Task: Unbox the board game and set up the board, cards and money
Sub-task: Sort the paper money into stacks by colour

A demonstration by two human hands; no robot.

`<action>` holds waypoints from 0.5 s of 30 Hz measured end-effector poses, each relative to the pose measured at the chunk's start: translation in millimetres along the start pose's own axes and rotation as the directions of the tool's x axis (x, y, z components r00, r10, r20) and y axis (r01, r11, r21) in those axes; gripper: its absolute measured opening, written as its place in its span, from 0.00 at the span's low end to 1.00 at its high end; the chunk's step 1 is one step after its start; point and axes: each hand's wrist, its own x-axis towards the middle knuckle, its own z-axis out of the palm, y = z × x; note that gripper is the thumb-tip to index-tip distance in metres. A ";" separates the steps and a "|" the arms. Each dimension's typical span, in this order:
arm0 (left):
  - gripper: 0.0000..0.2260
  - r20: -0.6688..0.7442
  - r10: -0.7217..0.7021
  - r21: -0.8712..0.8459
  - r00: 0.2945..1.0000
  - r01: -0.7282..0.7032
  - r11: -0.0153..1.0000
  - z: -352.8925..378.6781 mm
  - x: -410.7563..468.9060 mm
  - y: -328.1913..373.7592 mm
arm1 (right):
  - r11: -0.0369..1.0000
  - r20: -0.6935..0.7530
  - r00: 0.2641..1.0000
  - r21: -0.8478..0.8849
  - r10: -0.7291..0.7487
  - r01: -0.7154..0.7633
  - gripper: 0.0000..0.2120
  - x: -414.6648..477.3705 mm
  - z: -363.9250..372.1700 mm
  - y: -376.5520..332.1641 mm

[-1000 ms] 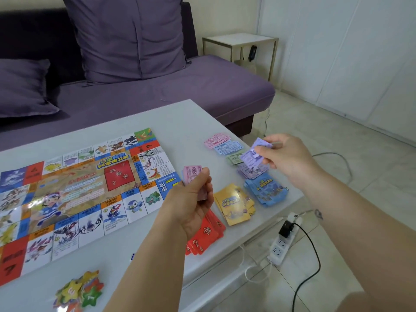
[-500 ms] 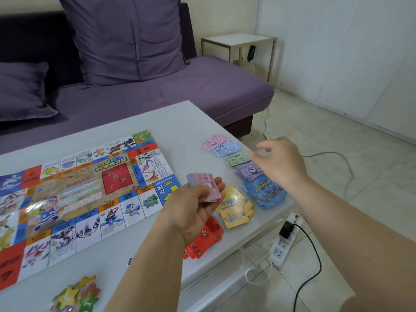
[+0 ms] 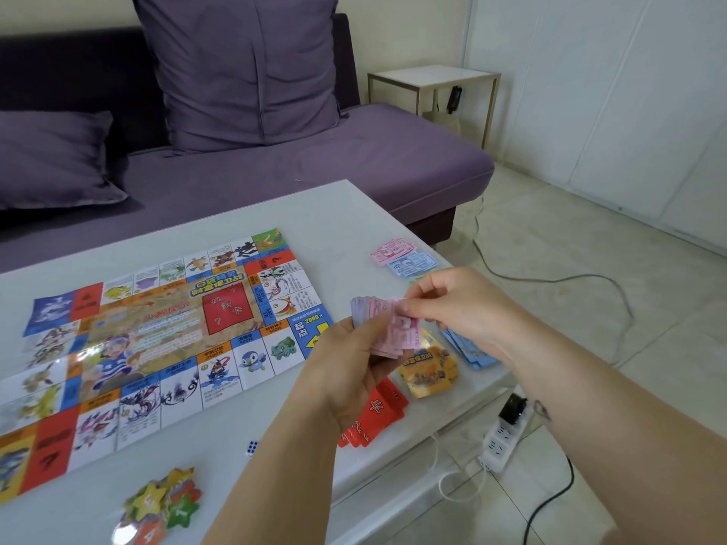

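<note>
The colourful game board (image 3: 157,344) lies unfolded on the white table (image 3: 334,214). My left hand (image 3: 350,371) grips a stack of paper money (image 3: 377,324), pink bill on top. My right hand (image 3: 452,304) pinches the top bill of that stack at its far edge. Sorted money lies at the table's right side: a pink pile (image 3: 391,250) and a blue pile (image 3: 413,264). Yellow cards (image 3: 430,371), blue cards (image 3: 468,350) and red cards (image 3: 373,416) lie near the front right edge, partly hidden by my hands.
Star-shaped tokens (image 3: 165,501) and a small die (image 3: 251,447) sit near the front edge. A purple sofa (image 3: 275,175) with cushions stands behind the table. A power strip (image 3: 503,442) and cables lie on the floor at right. A small side table (image 3: 432,78) stands in the corner.
My right hand laid a purple bill on the piles at right, then came back to the stack in my left hand and now pinches its top bill.
</note>
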 end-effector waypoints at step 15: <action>0.03 -0.131 0.062 -0.026 0.989 -0.066 0.997 -4.9 -4.3 7.2 | 0.995 0.062 0.998 0.088 0.033 -0.039 0.01 4.5 11.6 -2.2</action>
